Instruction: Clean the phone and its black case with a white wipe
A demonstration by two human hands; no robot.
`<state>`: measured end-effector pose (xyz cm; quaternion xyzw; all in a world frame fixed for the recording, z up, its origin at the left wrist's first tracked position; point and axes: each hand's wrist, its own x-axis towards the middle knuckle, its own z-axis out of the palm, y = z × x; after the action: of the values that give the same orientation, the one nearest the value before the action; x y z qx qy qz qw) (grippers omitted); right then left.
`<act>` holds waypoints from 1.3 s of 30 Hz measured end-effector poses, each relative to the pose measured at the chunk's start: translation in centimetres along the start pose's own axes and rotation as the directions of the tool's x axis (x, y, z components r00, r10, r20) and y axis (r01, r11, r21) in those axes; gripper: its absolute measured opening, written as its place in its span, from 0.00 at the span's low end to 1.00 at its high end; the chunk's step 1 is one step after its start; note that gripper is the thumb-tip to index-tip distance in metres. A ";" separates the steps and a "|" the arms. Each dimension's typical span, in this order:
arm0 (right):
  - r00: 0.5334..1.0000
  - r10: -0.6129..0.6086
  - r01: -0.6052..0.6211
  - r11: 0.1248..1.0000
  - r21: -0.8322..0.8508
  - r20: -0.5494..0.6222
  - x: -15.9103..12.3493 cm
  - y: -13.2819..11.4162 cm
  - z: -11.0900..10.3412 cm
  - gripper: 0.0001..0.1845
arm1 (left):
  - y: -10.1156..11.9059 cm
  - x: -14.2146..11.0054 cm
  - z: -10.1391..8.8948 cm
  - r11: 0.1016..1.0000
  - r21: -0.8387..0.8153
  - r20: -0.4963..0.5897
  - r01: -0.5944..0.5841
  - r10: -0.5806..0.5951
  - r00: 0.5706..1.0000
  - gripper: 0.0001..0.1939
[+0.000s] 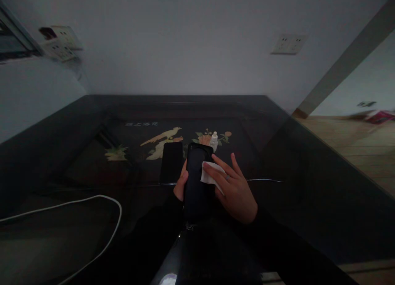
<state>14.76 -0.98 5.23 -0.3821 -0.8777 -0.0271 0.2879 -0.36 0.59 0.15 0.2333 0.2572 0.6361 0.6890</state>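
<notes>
My left hand point(181, 184) is wrapped around the left edge of a black phone case point(194, 190), tilted up in front of me. It has a raised rim; whether a phone sits inside it I cannot tell. My right hand point(236, 188) presses a folded white wipe point(208, 176) against its upper right face, fingers partly spread over the wipe. Just left of the case, a black phone point(171, 161) lies flat on the table. Behind the case stands a small clear bottle point(213, 141) with a white top.
The dark glossy table point(265, 153) carries a bird-and-flower picture point(163, 137) and meets the wall at the back. A white cable point(77, 201) curves along the left. Wall sockets point(288, 43) are at the right, with wooden floor point(354, 141) beyond the table's right edge.
</notes>
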 end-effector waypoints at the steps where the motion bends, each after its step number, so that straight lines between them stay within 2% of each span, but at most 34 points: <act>1: 1.000 0.015 -0.014 1.000 -0.016 0.006 0.0 -0.1 0.1 0.29 | 0.1 -0.1 0.2 1.000 0.008 -0.001 -0.006 0.006 1.000 0.21; 4: 0.998 0.054 -0.052 0.997 -0.056 0.031 -0.1 -0.2 0.2 0.31 | 0.0 -0.1 0.4 0.999 0.018 -0.001 -0.050 0.050 0.999 0.23; 7: 0.994 0.098 -0.094 0.992 -0.082 0.047 -0.1 -0.2 0.4 0.33 | -0.6 -0.3 0.3 0.996 0.016 0.090 -0.087 0.086 0.992 0.25; 10: 0.992 0.120 -0.117 0.989 -0.087 0.036 -0.1 0.0 0.5 0.35 | -1.1 -0.6 0.3 0.998 0.028 0.206 -0.053 0.046 0.977 0.22; 13: 0.995 0.096 -0.093 0.993 -0.077 0.038 0.0 0.1 0.5 0.36 | -1.3 -0.9 0.6 0.996 0.005 0.236 -0.091 0.087 0.968 0.19; 15: 0.995 0.090 -0.088 0.993 -0.074 0.035 0.1 0.1 0.5 0.36 | -1.1 -1.1 0.9 0.999 0.008 0.246 -0.040 0.037 0.969 0.19; 19: 0.992 0.124 -0.124 0.990 -0.067 -0.010 0.2 0.0 0.4 0.34 | -0.3 -1.4 1.7 0.998 0.000 0.125 -0.057 0.056 0.991 0.22; 24: 0.994 0.093 -0.094 0.995 -0.022 -0.064 0.2 -0.7 0.1 0.27 | -0.1 -1.2 1.7 0.993 0.046 0.106 -0.106 0.101 0.989 0.26; 29: 0.993 0.094 -0.082 0.986 0.143 -0.078 -0.2 -1.2 -0.1 0.23 | -0.3 -1.3 1.6 0.988 0.068 0.065 -0.135 0.131 0.989 0.24; 33: 0.999 0.026 -0.016 0.966 0.258 -0.038 -0.7 -1.3 0.2 0.25 | -0.1 -1.1 1.3 0.997 0.023 0.022 -0.072 0.072 0.997 0.23; 36: 1.000 -0.012 0.014 0.980 0.199 -0.011 -0.7 -1.4 0.7 0.27 | 0.0 -0.7 0.8 0.999 0.037 -0.026 -0.024 0.025 0.999 0.27; 39: 1.000 0.010 -0.011 0.995 0.095 0.010 -0.5 -1.5 1.0 0.29 | -0.2 -0.5 0.6 0.998 0.059 -0.005 -0.021 0.021 1.000 0.27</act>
<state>13.50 -2.06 4.39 -0.3727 -0.8773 0.0178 0.3018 0.12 0.07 0.50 0.2544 0.2754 0.6361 0.6744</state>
